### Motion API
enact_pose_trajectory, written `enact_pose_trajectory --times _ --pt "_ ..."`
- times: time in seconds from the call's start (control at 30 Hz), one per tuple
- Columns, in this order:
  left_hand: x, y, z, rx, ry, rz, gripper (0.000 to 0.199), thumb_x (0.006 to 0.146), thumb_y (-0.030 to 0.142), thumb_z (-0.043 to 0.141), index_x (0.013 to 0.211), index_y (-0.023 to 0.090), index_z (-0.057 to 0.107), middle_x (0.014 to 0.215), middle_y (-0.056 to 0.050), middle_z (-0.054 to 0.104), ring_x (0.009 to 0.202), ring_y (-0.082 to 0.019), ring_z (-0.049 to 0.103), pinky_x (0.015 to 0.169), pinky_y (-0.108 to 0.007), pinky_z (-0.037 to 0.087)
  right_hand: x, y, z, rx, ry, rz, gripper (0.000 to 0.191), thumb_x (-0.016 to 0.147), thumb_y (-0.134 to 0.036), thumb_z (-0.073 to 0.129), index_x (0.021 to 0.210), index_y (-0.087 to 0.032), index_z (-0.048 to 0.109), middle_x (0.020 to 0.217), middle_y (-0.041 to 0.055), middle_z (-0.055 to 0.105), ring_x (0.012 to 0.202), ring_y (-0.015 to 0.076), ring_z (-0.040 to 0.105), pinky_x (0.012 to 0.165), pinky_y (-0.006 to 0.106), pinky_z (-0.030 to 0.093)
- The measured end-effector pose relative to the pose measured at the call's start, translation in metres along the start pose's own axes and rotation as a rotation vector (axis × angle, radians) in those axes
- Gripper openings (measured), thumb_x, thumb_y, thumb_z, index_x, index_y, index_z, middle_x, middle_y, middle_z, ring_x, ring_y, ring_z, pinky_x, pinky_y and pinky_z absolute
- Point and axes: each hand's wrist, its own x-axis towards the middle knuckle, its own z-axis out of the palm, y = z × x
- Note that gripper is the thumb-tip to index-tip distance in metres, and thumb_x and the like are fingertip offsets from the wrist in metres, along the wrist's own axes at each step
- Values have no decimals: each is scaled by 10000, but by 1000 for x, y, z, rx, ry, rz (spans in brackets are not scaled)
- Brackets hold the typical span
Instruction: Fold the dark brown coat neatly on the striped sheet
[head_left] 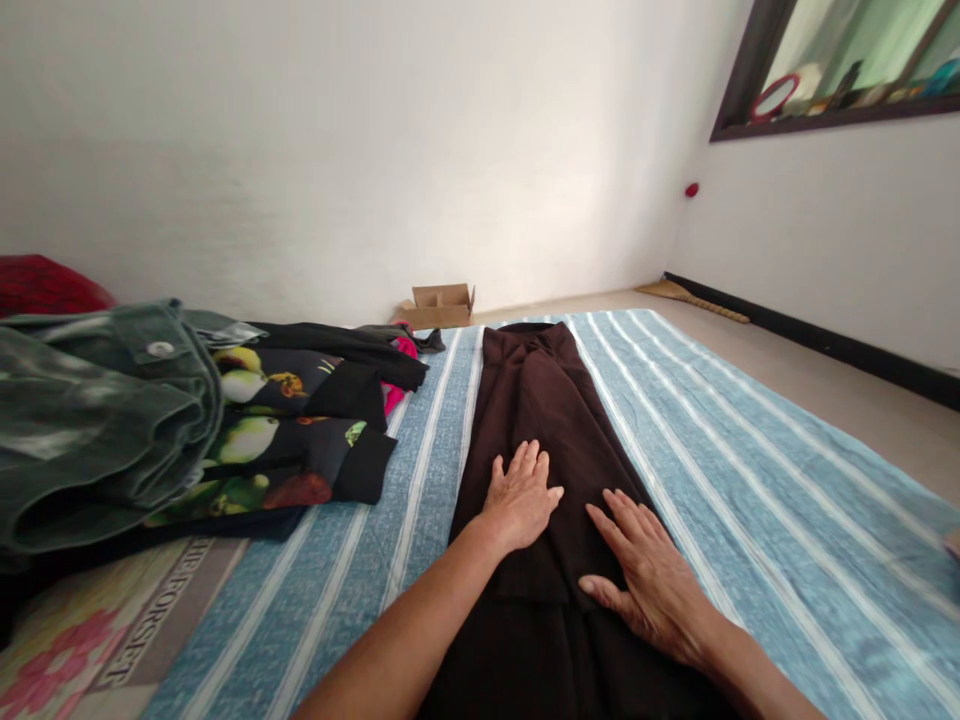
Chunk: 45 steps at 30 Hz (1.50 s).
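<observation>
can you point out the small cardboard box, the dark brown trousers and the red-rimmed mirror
Small brown cardboard box (445,315): head view, on its front side.
Dark brown cloth trousers (534,385): head view, below the waistband.
Red-rimmed oval mirror (775,97): head view, on its face.

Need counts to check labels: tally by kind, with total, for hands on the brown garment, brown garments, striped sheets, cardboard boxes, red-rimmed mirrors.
Left hand, right hand: 2
Brown garment: 1
Striped sheet: 1
Cardboard box: 1
Red-rimmed mirror: 1
Total: 6
</observation>
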Motion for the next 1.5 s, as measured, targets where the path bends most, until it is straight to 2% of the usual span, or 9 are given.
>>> enact_pose_trajectory --times 0.1,0.27,0.43,0.53,0.67,0.8,1.13,1.3,1.5 --pt "3 -8 -14 -76 -35 30 542 872 416 385 1319 109 397 1464 -163 268 1355 -283 212 1043 -548 214 -2 2 0 -4 -24 -6 748 770 -655 472 1358 -196 409 1410 168 357 1305 345 297 1012 548 320" --pt "27 -34 -42 -129 153 38 354 844 251 438 1142 103 558 1278 -149 530 1204 -222 468 1008 -329 344 -1 -2 -9 -12 -29 -14 763 774 -663 456 1359 -177 404 1412 189 343 1313 346 280 1014 554 313" --pt "58 -30 -47 -117 147 49 365 875 231 368 1167 96 541 1285 -124 530 1214 -182 457 1024 -261 310 19 -19 -21 20 -25 -85 728 803 -637 440 1372 -186 381 1429 175 320 1337 318 235 1041 542 276" --pt "70 -18 -33 -101 83 52 435 902 323 333 1237 89 482 1377 -142 431 1290 -198 361 1044 -303 285 30 -23 -17 29 -98 -143 720 807 -635 433 1378 -202 370 1437 170 304 1344 324 206 1047 561 238" --pt "76 -13 -11 -67 25 -3 666 881 503 324 1366 48 300 1478 -191 210 1371 -286 143 1076 -463 186 32 -20 -6 34 -200 -158 719 812 -645 406 1400 -242 319 1459 158 254 1349 340 175 1029 602 216" --pt "76 -17 -1 19 -11 -19 724 880 569 229 1417 83 196 1512 -139 100 1388 -259 33 1088 -475 134 29 -18 -2 23 -215 -138 716 808 -663 384 1407 -281 294 1471 138 235 1353 342 157 1018 629 189" --pt "76 -15 2 44 -9 -39 747 864 605 170 1430 118 161 1520 -114 77 1390 -243 5 1090 -486 103 20 -14 -4 -54 -197 43 769 772 -691 407 1415 -295 267 1465 140 255 1350 352 161 1021 614 184" --pt "73 -14 -10 19 -119 -14 788 850 629 184 1430 97 143 1519 -135 30 1387 -271 2 1080 -511 113 14 -13 2 -91 -157 56 747 776 -690 397 1400 -289 310 1455 124 287 1340 349 203 1015 620 191" --pt "53 -16 -28 39 -72 183 752 850 635 220 1419 143 200 1520 -132 58 1389 -246 -8 1091 -480 80 13 -14 3 -99 -166 61 798 747 -752 341 1385 -274 346 1446 130 302 1335 354 216 1004 633 197"
